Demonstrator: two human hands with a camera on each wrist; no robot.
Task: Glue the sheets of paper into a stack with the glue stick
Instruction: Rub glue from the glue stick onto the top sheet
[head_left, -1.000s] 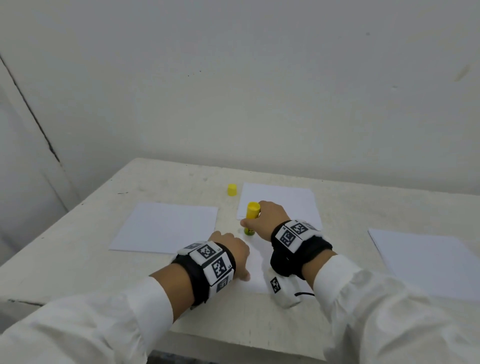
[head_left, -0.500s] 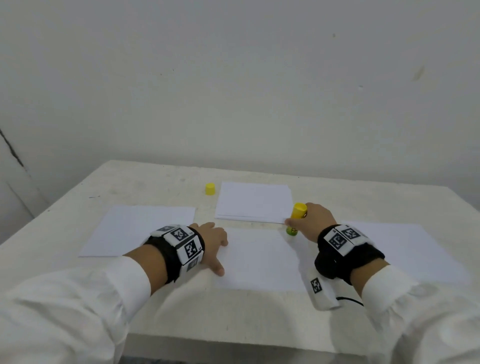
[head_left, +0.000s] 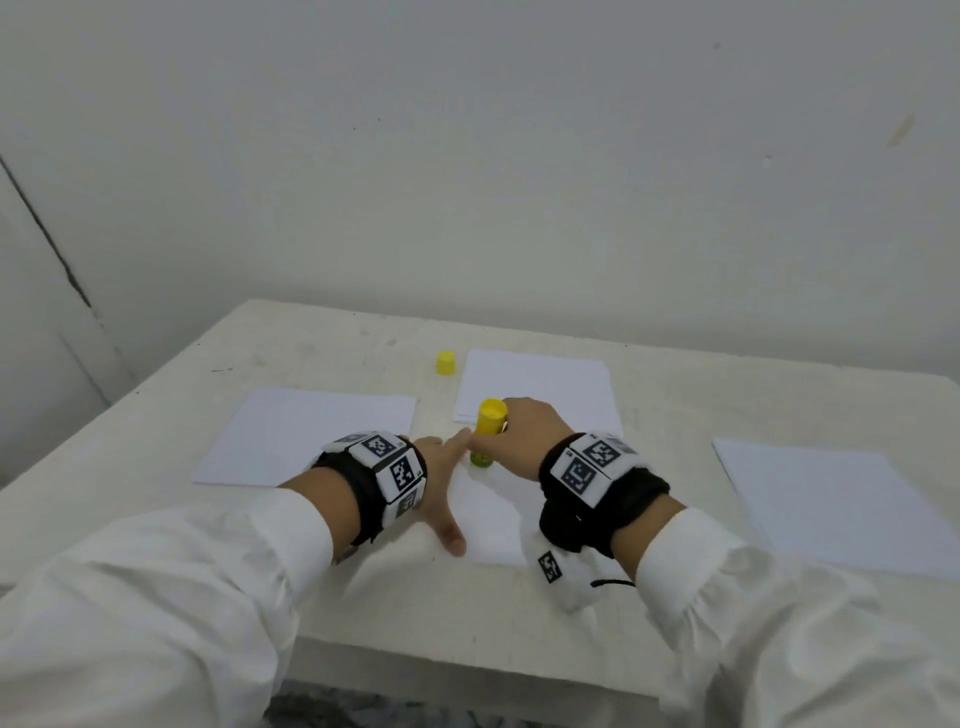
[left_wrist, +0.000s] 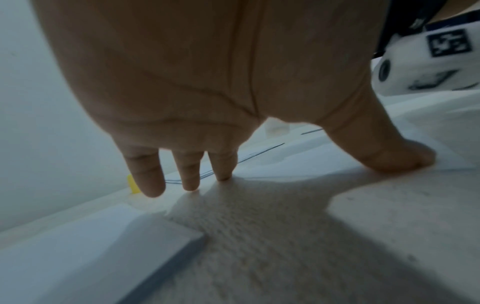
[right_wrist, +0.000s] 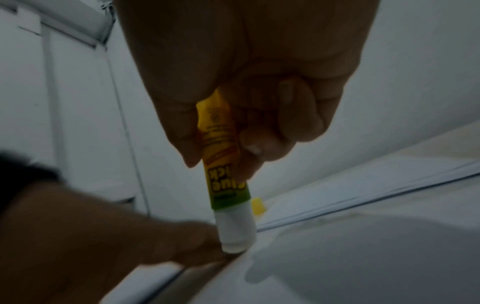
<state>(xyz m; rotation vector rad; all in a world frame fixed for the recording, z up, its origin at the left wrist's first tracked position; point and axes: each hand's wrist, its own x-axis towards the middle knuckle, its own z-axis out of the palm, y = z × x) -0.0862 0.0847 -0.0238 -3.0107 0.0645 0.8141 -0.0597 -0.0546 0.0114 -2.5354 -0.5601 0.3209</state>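
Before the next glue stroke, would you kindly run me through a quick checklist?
1. Glue stick gripped by right hand: ok.
2. Cap off, standing beyond the sheets: ok.
3. Tip on the near sheet, at its left edge: ok.
4. Left hand flat, thumb pressing the sheet: ok.
5. Left fingers clear of the stroke path: not ok, one lies beside the tip.
6. Glue already spread: cannot tell.

head view: high, facing down over worktop. wrist views: low, close under each palm; all share the glue stick.
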